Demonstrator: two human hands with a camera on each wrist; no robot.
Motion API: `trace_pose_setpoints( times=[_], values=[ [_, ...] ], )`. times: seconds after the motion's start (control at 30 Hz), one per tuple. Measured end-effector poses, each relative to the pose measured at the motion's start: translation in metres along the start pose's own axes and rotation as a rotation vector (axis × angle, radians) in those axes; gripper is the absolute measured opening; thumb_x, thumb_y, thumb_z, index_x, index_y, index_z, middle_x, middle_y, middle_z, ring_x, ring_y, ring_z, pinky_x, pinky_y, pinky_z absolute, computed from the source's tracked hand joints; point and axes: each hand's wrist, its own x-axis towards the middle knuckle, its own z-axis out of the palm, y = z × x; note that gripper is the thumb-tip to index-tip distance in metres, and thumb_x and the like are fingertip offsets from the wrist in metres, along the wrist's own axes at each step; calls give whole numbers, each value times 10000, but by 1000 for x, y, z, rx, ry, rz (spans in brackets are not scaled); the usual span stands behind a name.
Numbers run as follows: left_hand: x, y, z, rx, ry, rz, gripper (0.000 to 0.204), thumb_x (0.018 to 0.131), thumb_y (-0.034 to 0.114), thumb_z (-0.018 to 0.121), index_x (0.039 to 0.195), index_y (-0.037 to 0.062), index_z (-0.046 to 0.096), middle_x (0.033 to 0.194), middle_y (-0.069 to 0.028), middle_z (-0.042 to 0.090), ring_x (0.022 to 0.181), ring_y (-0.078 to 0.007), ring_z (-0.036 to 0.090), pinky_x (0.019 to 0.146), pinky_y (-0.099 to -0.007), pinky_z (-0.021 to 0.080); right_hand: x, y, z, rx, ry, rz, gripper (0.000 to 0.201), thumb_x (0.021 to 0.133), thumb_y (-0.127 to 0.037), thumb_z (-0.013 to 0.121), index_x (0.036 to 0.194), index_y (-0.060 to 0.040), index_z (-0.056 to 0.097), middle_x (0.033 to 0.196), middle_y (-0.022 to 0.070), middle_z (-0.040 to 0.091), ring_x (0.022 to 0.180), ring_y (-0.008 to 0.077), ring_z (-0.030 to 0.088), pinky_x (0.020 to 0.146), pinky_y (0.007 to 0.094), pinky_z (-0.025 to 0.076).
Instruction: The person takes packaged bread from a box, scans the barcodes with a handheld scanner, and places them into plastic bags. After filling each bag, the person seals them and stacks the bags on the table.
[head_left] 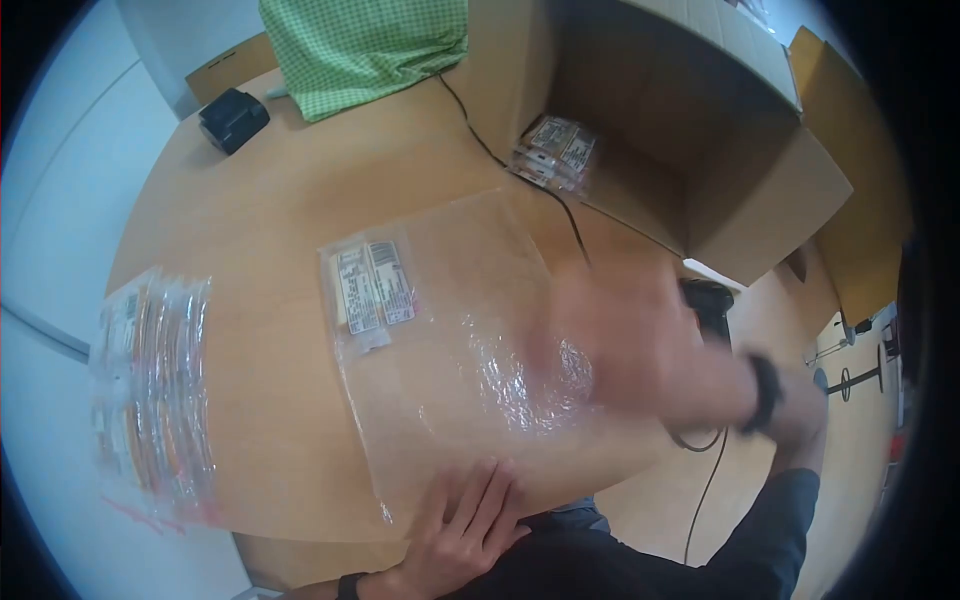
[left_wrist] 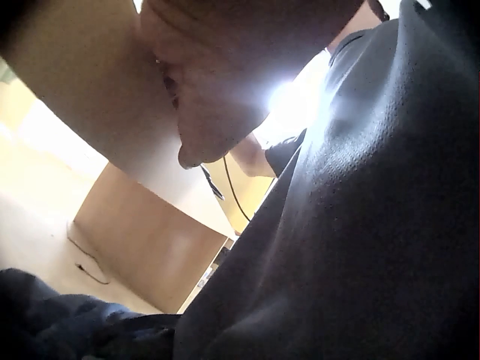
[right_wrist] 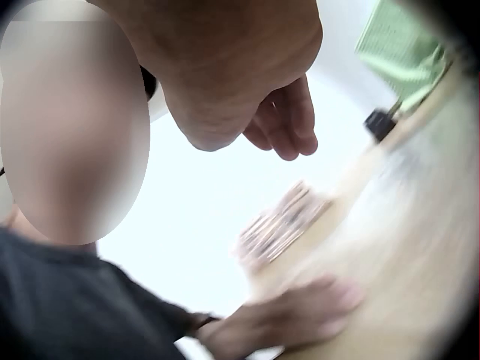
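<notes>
A large clear plastic bag (head_left: 450, 390) lies flat on the table, with labelled packets (head_left: 375, 285) showing at its upper left corner. My left hand (head_left: 465, 525) rests on the bag's near edge, fingers straight, at the front of the table. Over the bag's right side hovers my right hand (head_left: 630, 345), blurred by motion. In the right wrist view its fingers (right_wrist: 289, 127) hang loosely bent with nothing between them. The left wrist view shows my left hand (left_wrist: 217, 82) at the table edge from below.
Several clear bagged packets (head_left: 155, 395) stand in a row at the table's left. At the back right, an open cardboard box (head_left: 750, 190) holds more labelled packets (head_left: 555, 155). A green checked cloth (head_left: 370, 50), a black device (head_left: 234, 120) and a dark cable (head_left: 470, 120) lie at the back.
</notes>
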Motion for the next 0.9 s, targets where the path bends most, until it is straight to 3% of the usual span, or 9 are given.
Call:
trace_pose_setpoints(
  times=[0.07,0.17,0.27,0.33,0.4,0.53,0.63,0.83,0.9],
  values=[
    [-6,12,3,1635,-44,1030,650,914,474,730,1345,-3,628,1433,-213,596,1368,-362,551,1126,-651,394,15,82,8,-210,58,407,474,898,-320,715,1262,-23,658,1150,159,710,960,385,704,766,463,582],
    [-11,24,9,1623,-71,984,635,915,450,746,1326,-19,632,1396,-217,620,1332,-371,581,1125,-613,416,12,172,27,-409,-253,789,766,951,-393,685,1555,-17,401,1508,289,490,1410,434,452,1151,495,389],
    [-19,39,3,1469,-151,1039,645,930,446,749,1336,-37,615,1397,-253,605,1307,-374,597,1117,-556,446,-12,225,47,-384,-295,622,626,948,-324,679,1441,21,510,1344,310,604,1279,452,571,1063,520,469],
    [-28,52,-6,1132,-186,942,682,937,452,744,1376,-43,577,1407,-261,592,1298,-372,603,1120,-537,450,10,189,20,-330,-597,721,415,953,-207,637,1286,37,594,1131,304,680,1091,468,664,933,528,543],
    [-27,79,-3,461,-264,551,748,992,454,686,1487,-51,442,1434,-268,563,1259,-373,625,1088,-496,496,-2,167,15,-494,-410,598,227,918,-100,622,1102,31,625,965,281,697,936,476,696,816,526,572],
    [25,139,23,-405,-342,183,616,1077,405,565,1493,-29,436,1366,-192,605,1240,-228,609,1088,-508,474,-26,55,-6,-388,108,67,408,855,-62,615,1235,86,621,1258,291,656,1172,447,660,995,444,569],
    [58,150,40,-482,-327,56,506,1096,298,554,1455,-41,448,1336,-159,621,1193,-178,620,1037,-417,513,-57,-35,-17,-336,-140,-2,550,826,-140,727,1314,92,626,1407,266,603,1323,406,589,1064,447,529],
    [107,149,23,-46,-356,262,366,1091,187,560,1364,-52,516,1224,-117,672,1080,-139,652,945,-313,545,-167,-29,-51,-466,197,769,765,826,-116,822,1492,30,475,1328,239,629,1171,362,653,986,414,536],
    [116,153,22,134,-428,220,370,1088,199,566,1353,-55,523,1192,-110,679,1045,-128,656,914,-300,548,-190,5,-39,2,245,1069,811,861,-125,797,1540,30,381,1272,189,634,1054,275,678,875,365,568]
  ],
)
